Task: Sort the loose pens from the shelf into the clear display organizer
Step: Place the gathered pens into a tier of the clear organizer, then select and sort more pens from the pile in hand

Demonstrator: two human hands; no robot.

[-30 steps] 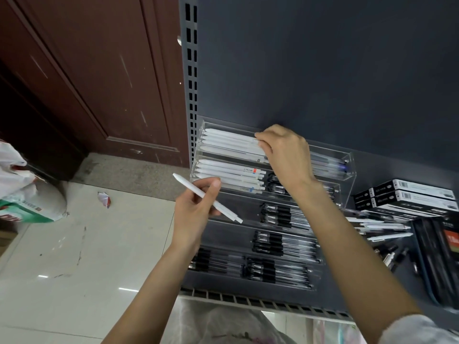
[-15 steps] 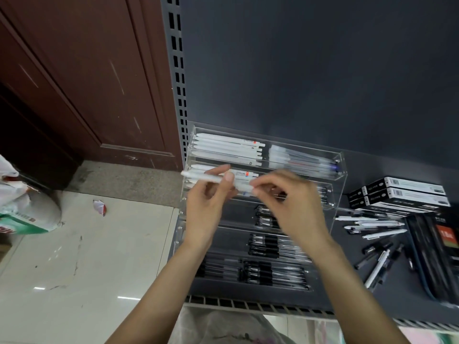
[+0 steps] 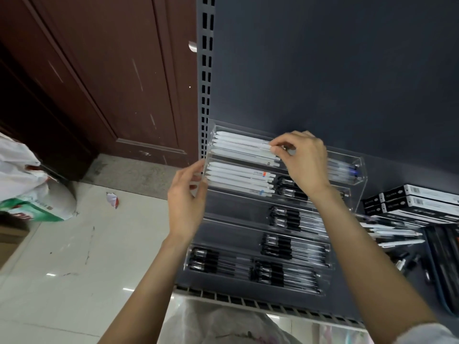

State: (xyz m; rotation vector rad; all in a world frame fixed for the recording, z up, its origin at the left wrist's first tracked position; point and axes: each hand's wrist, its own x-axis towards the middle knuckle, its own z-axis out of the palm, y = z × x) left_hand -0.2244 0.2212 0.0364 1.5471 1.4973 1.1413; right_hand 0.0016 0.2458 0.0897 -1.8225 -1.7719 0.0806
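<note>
step: seating white pen (image 3: 244, 142) in top tier of organizer (image 3: 357, 170) | right hand (image 3: 301, 162) pinching its end | left hand (image 3: 187, 194), fingers relaxed, bracing left wall | tip: keeping it parallel, sliding flush | loose pens (image 3: 395, 238) waiting on shelf (image 3: 409, 281)

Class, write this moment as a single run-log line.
right hand: pinches white pen, top tier | left hand: touches clear organizer | loose pens: on shelf

We have passed the white pen (image 3: 244, 144) from our left hand (image 3: 186, 194) to our right hand (image 3: 304, 162), which now lays it in the organizer's (image 3: 357, 180) top tier.
</note>
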